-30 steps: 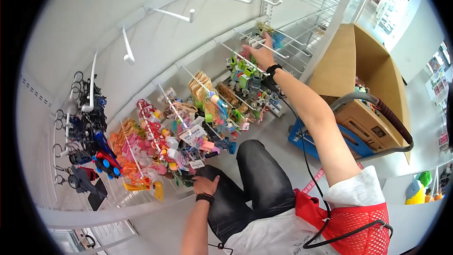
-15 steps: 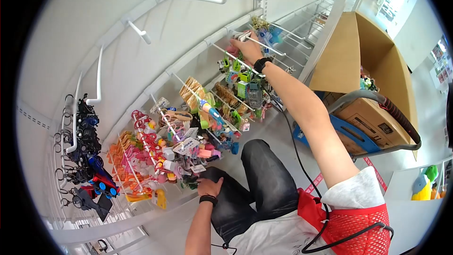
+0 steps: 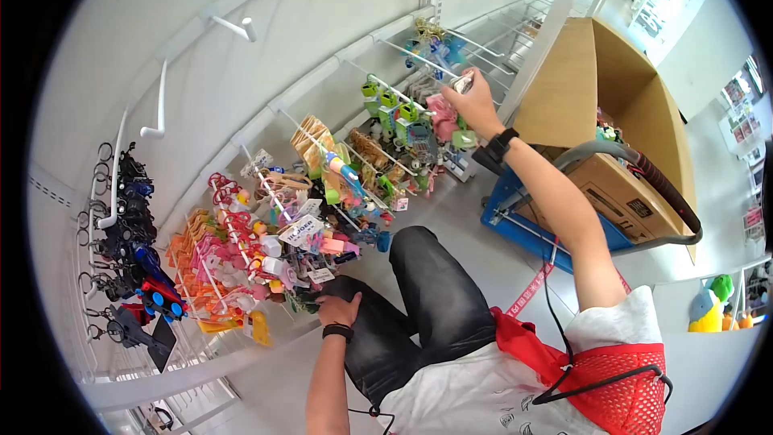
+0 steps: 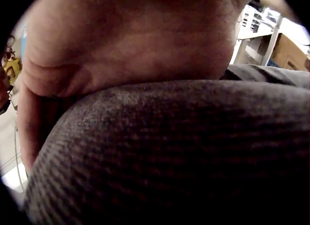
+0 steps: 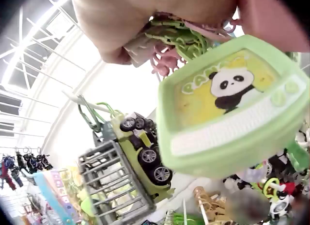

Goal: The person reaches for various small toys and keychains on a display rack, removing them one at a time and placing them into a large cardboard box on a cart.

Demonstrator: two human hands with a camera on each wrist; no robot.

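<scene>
My right hand grips the top of a bunch of keychains near the front end of a white hook. Below it hang pink pieces and a pale green panda keychain, which fills much of the right wrist view. Green and pink straps come out from under the fingers. Beside the bunch, a grey cage-like keychain and a green toy car hang from another hook. My left hand rests on the left knee in dark trousers, its palm against the cloth in the left wrist view.
Several hooks of keychains run along the wall rack, with black ones at far left. Bare white hooks jut out above. At right a trolley carries an open cardboard box. A black cable hangs by the right arm.
My right hand has drawn back from deep on the rack toward the front, bringing the bunch of keychains along. The left hand stays on the knee. The head view has shifted slightly.
</scene>
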